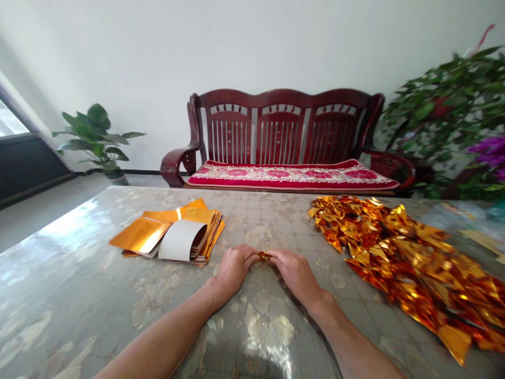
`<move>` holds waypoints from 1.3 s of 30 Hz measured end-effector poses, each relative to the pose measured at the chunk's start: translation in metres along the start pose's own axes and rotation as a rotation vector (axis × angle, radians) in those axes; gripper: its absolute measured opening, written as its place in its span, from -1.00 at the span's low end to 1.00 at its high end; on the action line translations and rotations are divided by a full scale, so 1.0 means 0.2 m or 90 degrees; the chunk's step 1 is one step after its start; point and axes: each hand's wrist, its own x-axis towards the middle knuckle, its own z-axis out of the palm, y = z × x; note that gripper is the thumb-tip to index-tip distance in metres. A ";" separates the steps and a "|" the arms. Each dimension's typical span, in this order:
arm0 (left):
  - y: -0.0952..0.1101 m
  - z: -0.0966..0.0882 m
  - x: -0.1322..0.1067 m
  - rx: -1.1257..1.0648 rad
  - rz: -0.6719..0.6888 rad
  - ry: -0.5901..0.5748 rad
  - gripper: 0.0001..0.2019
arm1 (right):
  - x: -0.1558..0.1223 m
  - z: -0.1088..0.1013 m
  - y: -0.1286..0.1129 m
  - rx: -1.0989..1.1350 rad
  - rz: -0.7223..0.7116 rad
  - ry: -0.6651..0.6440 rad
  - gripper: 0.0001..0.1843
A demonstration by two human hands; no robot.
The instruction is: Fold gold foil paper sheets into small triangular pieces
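Between my two hands, over the middle of the table, is a small folded piece of gold foil paper (263, 256). My left hand (235, 266) pinches its left end, and my right hand (295, 268) pinches its right end. Fingers cover most of the piece, so its full shape is hidden. Left of my hands lies a loose stack of gold foil paper sheets (140, 234), some showing a pale back, one curled over. To the right spreads a large heap of folded gold foil pieces (398, 252), shiny and pointed.
The table (158, 316) has a glossy, flower-patterned cover. Clear plastic wrapping (453, 217) and tan card strips (483, 242) lie at its far right. Behind stands a dark red wooden bench (280, 137) with a patterned seat cover, between potted plants (97, 137).
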 end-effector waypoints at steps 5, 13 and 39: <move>0.01 0.00 0.01 -0.005 0.017 -0.016 -0.81 | 0.00 0.00 0.00 -0.012 -0.003 0.000 -0.74; 0.03 -0.01 0.00 0.010 0.016 -0.027 -0.81 | 0.00 0.01 0.00 -0.013 0.006 0.013 -0.76; 0.06 0.01 -0.03 0.132 0.075 -0.077 -0.74 | -0.02 0.02 -0.03 -0.008 -0.014 0.044 -0.77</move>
